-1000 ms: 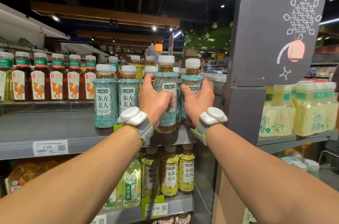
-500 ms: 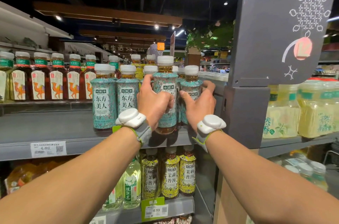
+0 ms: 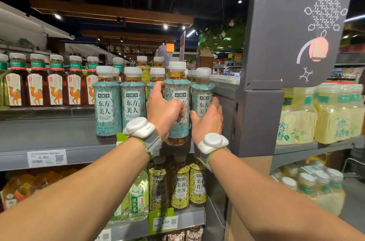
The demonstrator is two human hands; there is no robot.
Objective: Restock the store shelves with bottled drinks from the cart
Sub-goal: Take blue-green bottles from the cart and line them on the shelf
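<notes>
The left hand (image 3: 166, 109) clamps its fingers round a teal-labelled, white-capped plastic tea bottle (image 3: 177, 90) at the front edge of the grey metal shelf (image 3: 49, 136); the right hand (image 3: 207, 122) wraps the matching end bottle (image 3: 203, 92) beside it. Full and smooth, they are likely hefty and slick, so mid-body gives the surest hold. Labels read 东方美人; the white price tag (image 3: 46, 158) reads 4.89.

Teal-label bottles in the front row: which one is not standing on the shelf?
The bottle in the left hand, second from the right: its base hangs before the shelf edge; the others stand on it.
</notes>
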